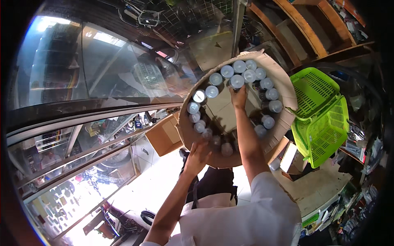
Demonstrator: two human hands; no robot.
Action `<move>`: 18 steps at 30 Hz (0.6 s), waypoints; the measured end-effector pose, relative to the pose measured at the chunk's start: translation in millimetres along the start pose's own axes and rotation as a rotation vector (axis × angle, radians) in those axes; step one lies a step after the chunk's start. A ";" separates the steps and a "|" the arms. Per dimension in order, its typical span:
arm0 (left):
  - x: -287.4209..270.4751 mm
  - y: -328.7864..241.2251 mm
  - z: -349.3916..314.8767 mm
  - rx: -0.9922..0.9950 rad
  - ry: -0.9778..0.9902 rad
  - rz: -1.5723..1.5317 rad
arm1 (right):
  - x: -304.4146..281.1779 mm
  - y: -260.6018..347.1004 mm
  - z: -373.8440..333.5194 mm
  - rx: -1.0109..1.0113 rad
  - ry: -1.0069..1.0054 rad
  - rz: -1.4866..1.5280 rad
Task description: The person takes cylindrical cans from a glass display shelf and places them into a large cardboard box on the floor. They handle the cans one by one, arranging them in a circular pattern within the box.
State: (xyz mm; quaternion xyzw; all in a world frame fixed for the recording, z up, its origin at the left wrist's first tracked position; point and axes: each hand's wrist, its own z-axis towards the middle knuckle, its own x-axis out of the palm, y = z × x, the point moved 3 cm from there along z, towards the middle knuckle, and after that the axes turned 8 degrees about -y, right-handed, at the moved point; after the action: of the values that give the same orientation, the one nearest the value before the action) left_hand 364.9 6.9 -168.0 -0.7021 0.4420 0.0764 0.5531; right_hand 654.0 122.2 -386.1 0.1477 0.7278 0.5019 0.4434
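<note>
Bottles (249, 76) with pale caps ring the inside of the round box (285, 92). Within it, the right hand (239, 98) grips one bottle (236, 81) toward the far wall. At the box's near-left rim, the left hand (198, 156) is loosely spread (contact is unclear). A carton (161, 138) sits left of the box.

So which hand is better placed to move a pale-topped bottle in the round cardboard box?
Probably the right hand: it reaches inside the round cardboard box and appears to grip a pale-topped bottle. The left hand is only at the near rim.
</note>
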 end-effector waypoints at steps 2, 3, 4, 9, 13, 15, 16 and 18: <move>-9.4 30.2 -24.0 -0.009 -0.042 0.072 | 18.5 -14.4 -1.8 0.027 -0.031 -0.003; -13.9 37.3 -28.1 0.008 -0.051 0.110 | 32.4 -41.8 -3.5 0.004 -0.093 -0.037; -18.2 39.1 -32.6 -0.011 -0.059 0.075 | 42.0 -55.3 -1.3 -0.028 -0.143 -0.070; -35.4 20.5 -37.8 -0.065 -0.111 -0.042 | 41.1 -55.9 -9.4 0.086 0.052 -0.057; -30.2 19.5 -35.8 -0.031 -0.127 -0.065 | 11.1 -7.2 -16.4 0.269 0.191 -0.060; -29.0 16.1 -30.9 0.008 -0.098 -0.058 | 10.0 -10.8 -8.6 0.251 0.175 -0.109; -30.2 13.2 -29.1 0.026 -0.086 -0.070 | 15.6 -25.7 -0.2 0.257 0.208 -0.073; -32.9 9.2 -27.8 0.048 -0.067 -0.091 | 27.9 -36.5 12.9 0.267 0.290 -0.001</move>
State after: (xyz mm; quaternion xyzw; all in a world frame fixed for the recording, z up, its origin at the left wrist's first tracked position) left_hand 328.1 1.1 -144.4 -0.7051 0.3925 0.0642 0.5871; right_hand 656.9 131.8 -432.7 0.1309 0.8442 0.4167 0.3107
